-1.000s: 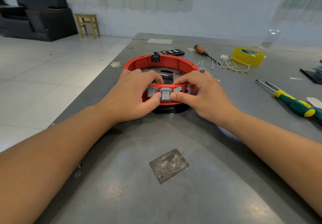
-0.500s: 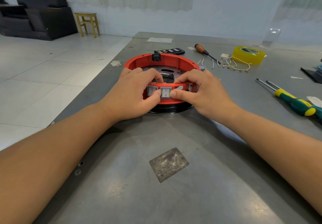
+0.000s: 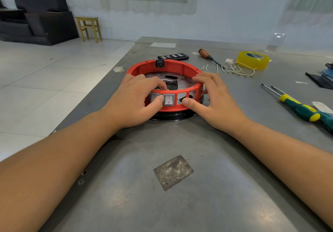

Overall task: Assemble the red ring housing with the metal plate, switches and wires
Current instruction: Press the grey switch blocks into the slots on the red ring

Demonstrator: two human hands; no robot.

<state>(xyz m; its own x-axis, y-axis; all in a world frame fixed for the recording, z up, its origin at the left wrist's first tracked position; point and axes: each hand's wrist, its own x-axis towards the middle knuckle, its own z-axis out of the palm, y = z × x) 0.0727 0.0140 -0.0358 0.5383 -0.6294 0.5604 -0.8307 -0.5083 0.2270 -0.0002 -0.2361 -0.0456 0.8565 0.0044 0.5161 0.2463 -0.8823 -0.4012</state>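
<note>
Housing work is centred on the near wall of the red ring housing (image 3: pixel 180 67), which lies on the tabletop (image 3: pixel 180 204) straight ahead of both hands, over the metal plate (image 3: pixel 183 77). The left hand (image 3: pixel 133 102) is wrapped over the near rim, thumb pressed on the left switch (image 3: pixel 154 97); the second switch (image 3: pixel 168 100) sits beside it. The right hand (image 3: pixel 212 98) is spread loosely, thumb tip laid against the wall below an unfilled slot (image 3: pixel 182 96), so that slot is nearer to it. Whether the fingers touch the rim cannot be judged. Loose wires (image 3: pixel 239 70) lie well beyond, to the right, near a tape roll (image 3: pixel 253 59) and screwdrivers (image 3: pixel 297 105); nothing stands between.
</note>
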